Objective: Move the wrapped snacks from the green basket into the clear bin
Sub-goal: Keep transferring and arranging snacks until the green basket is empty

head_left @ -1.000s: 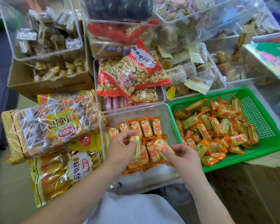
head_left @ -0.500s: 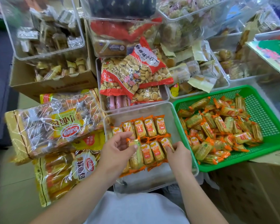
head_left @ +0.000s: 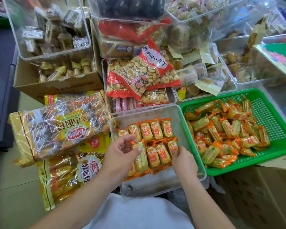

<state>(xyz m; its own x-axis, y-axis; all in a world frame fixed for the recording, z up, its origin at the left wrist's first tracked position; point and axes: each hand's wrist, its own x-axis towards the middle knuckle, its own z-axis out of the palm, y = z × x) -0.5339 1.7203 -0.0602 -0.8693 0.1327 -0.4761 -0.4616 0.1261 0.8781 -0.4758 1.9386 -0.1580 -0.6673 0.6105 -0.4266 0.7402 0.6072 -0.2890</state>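
- The bin (head_left: 147, 112) is set near and centre, with the basket (head_left: 271, 123) just beside its right wall.
- Two rows of snacks (head_left: 153, 131) are laid in the bin, one behind the other; a loose heap (head_left: 228, 133) is left in the basket.
- At the near row's left end one snack (head_left: 139, 152) is pinched in the left hand (head_left: 120, 156); the right hand (head_left: 183, 160) is placed at its right end.
- Bread bags (head_left: 56, 128) are stacked left of the bin (partly overlapping), and a biscuit bag (head_left: 139, 75) is placed behind it.

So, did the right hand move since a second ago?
Yes. The right hand went from over the right wall of the clear bin down into it, fingertips now on the end snack of the near row.
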